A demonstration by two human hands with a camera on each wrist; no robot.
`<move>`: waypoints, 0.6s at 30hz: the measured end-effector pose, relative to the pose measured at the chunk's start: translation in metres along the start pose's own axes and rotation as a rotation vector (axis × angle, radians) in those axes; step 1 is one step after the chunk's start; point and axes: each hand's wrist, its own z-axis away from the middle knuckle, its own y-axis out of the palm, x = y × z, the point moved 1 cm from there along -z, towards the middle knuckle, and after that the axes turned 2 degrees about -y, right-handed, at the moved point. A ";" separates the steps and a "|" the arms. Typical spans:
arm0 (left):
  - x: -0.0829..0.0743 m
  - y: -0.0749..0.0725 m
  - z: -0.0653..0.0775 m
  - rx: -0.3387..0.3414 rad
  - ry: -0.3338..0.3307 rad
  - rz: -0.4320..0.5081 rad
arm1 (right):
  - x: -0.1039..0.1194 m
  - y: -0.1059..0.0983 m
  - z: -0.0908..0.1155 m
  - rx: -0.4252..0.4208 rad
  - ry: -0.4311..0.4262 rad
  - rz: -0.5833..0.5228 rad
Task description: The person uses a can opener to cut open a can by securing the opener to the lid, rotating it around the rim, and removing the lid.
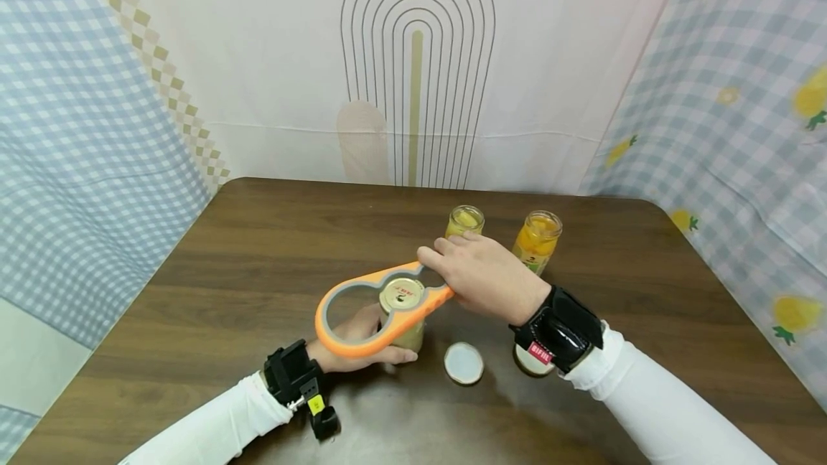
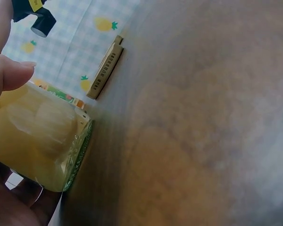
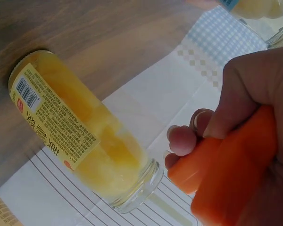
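My left hand (image 1: 362, 350) grips a glass jar (image 2: 37, 136) of pale yellow fruit, its fingers and thumb around the sides. The jar stands upright with a cream-gold lid (image 1: 402, 293) on top. My right hand (image 1: 487, 275) holds an orange jar opener (image 1: 400, 320) with grey inner edges by its handles, fingers curled around them. In the head view, the opener's loop overlaps the lid, which shows through its narrower opening near the handles. From the right wrist, the orange handles (image 3: 236, 174) appear inside the fist.
Behind my right hand stand two lidless jars, one of pale yellow fruit (image 1: 465, 221) and one of orange-yellow fruit (image 1: 538, 239). A loose lid (image 1: 464, 363) lies white side up on the brown table (image 1: 271, 235); another lid (image 1: 531, 362) is partly under my right wrist.
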 end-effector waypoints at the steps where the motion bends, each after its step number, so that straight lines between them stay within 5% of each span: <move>1: 0.000 0.000 0.000 0.001 0.002 0.000 | 0.000 0.000 0.000 -0.005 -0.003 0.002; 12: 0.001 -0.001 0.000 0.029 0.020 0.031 | -0.001 0.003 -0.004 -0.042 -0.017 0.028; 18: 0.001 -0.001 -0.001 0.004 -0.001 -0.035 | -0.002 0.004 -0.006 -0.053 -0.015 0.025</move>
